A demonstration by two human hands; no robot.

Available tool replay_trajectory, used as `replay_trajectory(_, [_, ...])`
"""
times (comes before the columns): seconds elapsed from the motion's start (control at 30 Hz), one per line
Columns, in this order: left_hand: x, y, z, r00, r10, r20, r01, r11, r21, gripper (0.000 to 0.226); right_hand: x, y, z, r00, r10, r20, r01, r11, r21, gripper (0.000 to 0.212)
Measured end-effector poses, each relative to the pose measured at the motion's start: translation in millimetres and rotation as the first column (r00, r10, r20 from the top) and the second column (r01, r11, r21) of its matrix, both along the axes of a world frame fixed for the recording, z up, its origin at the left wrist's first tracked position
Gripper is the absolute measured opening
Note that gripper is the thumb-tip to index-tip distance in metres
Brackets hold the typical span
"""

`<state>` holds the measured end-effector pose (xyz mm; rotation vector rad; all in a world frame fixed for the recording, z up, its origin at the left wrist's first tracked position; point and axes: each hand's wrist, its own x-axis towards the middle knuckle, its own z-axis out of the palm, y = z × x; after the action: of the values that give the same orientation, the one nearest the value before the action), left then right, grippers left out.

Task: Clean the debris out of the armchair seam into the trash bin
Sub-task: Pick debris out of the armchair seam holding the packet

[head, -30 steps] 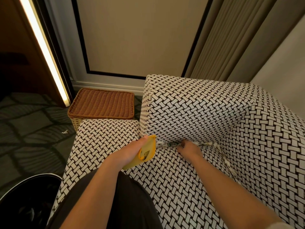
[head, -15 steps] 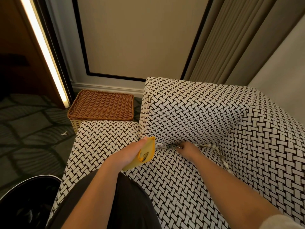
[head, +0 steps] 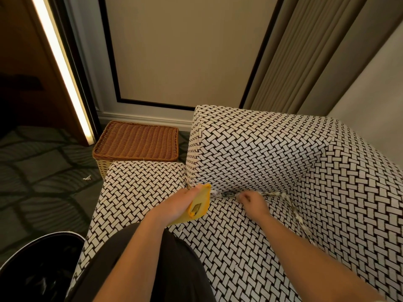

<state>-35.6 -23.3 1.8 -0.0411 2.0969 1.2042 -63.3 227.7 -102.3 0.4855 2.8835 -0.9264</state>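
- Debris (head: pixel 226 194): pale and dark scraps wedged in the seam where the seat meets the backrest of the armchair (head: pixel 261 149), trailing on to the right and down the side seam toward the front.
- Left hand (head: pixel 181 203): wrapped round a yellow tool (head: pixel 201 205), thumb along its top, with the tool's far edge set against the left end of the seam, just beside the nearest scraps.
- Right hand (head: pixel 253 200): knuckles up on the seat, fingers (head: pixel 242 198) curled with their tips at the line of debris. Cannot tell whether a scrap is actually pinched or only being raked.
- Trash bin (head: pixel 28 253): low on the left beside the chair, dark inside, well apart from the seam.
- Handling, as a judgement: light, dry, loose bits, soft or flaky rather than stiff. Likely to crumble, cling to the weave or slip deeper if pressed.
- Best taken by hooking fingertips under the scraps and drawing them leftward along the crease onto the yellow tool. Larger pieces pinched singly at an exposed end.
- Tool to be kept level on the way to the bin. Little weight, so easy spilling.
- Elsewhere: wicker basket (head: pixel 135 142) behind the chair arm, and one white scrap (head: pixel 87 177) lying on the carpet (head: pixel 43 182).
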Motion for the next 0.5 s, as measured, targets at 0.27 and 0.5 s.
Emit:
replay_trajectory(0.27, [11, 26, -10, 0.999, -0.023, 0.025, 0.021, 0.996, 0.083, 0.067, 43, -51, 55, 0.959, -0.174, -0.225, 0.006, 0.803, -0.596, 0.019])
replay_trajectory(0.5, [40, 65, -15, 0.995, 0.060, 0.079, -0.077, 0.966, 0.246, 0.054, 80, -64, 75, 0.911, 0.033, -0.410, -0.168, 0.940, -0.297, 0.023])
